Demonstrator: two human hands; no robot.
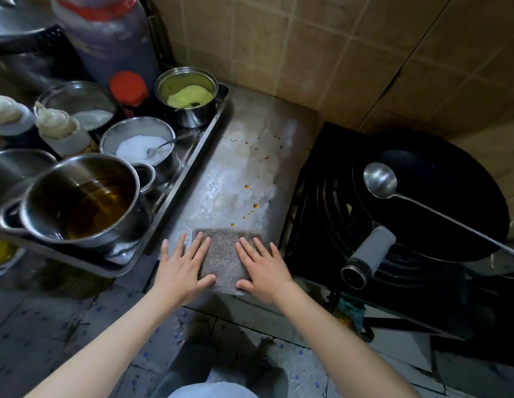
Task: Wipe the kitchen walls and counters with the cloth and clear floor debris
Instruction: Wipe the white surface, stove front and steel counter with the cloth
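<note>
A grey-brown cloth lies flat at the near edge of the steel counter. My left hand rests palm down on the cloth's left side, fingers spread. On its right side my right hand presses flat in the same way. Neither hand grips the cloth. Orange oil drops and whitish smears dot the counter beyond the cloth. Beige wall tiles rise behind the counter. The tiled floor shows below, with dark marks on it.
A steel tray on the left holds pots of oil, salt and yellow powder, plus bottles. On the right a black wok with a ladle sits on a gas burner, its grey handle jutting toward me.
</note>
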